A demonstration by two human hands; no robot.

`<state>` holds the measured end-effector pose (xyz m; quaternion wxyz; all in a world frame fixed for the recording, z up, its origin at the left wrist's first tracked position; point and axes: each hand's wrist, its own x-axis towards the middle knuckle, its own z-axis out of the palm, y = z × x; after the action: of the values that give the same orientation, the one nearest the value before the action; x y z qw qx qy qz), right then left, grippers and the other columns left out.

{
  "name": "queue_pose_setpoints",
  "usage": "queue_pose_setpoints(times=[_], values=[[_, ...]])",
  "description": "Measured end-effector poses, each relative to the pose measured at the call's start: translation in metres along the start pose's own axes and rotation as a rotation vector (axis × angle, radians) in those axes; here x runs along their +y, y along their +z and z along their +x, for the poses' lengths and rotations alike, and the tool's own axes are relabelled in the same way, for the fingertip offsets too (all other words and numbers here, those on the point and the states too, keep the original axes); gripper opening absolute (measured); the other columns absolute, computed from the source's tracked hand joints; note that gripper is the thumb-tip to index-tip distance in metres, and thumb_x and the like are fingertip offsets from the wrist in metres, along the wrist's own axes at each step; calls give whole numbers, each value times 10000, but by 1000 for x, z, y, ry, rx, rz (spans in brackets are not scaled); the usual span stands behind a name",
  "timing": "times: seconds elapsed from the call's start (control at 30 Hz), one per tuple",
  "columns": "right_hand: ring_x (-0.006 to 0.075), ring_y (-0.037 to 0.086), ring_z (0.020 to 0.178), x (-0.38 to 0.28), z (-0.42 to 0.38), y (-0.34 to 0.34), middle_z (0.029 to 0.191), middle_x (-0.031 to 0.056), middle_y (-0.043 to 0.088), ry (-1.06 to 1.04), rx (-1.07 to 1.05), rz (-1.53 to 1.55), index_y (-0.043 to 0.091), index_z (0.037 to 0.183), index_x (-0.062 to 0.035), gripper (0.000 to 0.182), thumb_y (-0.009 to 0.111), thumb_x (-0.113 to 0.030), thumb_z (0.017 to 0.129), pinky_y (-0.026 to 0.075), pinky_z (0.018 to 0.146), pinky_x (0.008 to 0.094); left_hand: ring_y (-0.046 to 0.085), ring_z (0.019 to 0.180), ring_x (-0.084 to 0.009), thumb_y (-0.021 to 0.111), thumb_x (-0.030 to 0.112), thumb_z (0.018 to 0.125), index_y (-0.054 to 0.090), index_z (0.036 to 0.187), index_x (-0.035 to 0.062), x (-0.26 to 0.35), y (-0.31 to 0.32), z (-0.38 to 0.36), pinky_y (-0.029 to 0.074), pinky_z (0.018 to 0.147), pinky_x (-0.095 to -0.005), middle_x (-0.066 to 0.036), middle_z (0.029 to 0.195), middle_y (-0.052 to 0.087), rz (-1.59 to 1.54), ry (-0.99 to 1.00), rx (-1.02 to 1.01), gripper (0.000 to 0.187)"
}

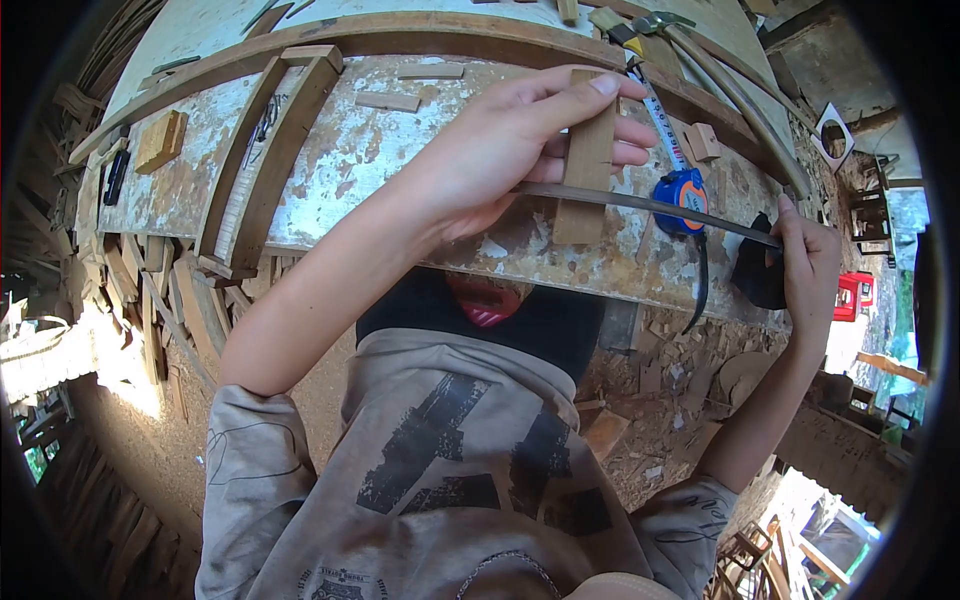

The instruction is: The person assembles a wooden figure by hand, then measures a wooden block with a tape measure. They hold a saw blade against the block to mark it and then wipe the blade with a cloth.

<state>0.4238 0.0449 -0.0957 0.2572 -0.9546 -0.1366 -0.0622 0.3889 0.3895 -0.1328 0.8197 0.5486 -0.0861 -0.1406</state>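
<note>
My left hand (560, 130) is closed on a short flat wooden strip (585, 165), with the thumb over its upper end and the fingers behind. A long, narrow grey metal file (640, 203) crosses in front of the strip's lower half. My right hand (808, 255) grips the right end of this file; its left end lies close to the heel of my left hand. Just beyond the strip is a blue tape measure (680, 203), its tape pulled out away from me. Beside my right hand lies a black object (760, 275), partly hidden, whose kind I cannot make out.
The paint-worn workbench (350, 190) carries a narrow wooden frame (285, 160) at left and a wood block (162, 142). A long curved wooden piece (440, 30) runs across the back. A hammer (665, 22) lies at back right. Offcuts (130, 290) are piled at left.
</note>
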Motion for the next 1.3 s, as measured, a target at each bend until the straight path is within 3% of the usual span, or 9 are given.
queue_pose_setpoints(times=[1.03,1.13,1.23,1.3], values=[[104,517,519,11,0,2,543,33,560,25,-34,-8,650,676,14,555,578,-380,1059,377,540,294,707,1147,-218,467,355,1109,552,1413,13,-8,-8,1,583,999,-328,-165,1246,697,-53,-7,6,465],[118,524,575,47,-3,-10,616,44,574,120,8,41,669,756,11,548,544,-419,1073,392,597,291,704,1151,-232,444,323,1120,546,1401,-19,-3,-19,-3,587,1001,-331,-175,1230,696,-54,53,52,455],[128,535,661,51,-7,-7,691,64,581,192,179,247,674,831,5,595,467,-488,1091,400,689,275,697,1166,-231,446,322,1119,547,1397,-20,-6,-28,-5,584,1008,-337,-177,1239,692,-36,114,82,453],[136,563,735,46,-10,4,814,55,613,206,235,536,667,1006,4,591,409,-520,1093,429,763,275,705,1138,-222,457,322,1116,553,1392,-18,-9,-28,-4,587,998,-337,-161,1207,699,-72,105,91,448]])
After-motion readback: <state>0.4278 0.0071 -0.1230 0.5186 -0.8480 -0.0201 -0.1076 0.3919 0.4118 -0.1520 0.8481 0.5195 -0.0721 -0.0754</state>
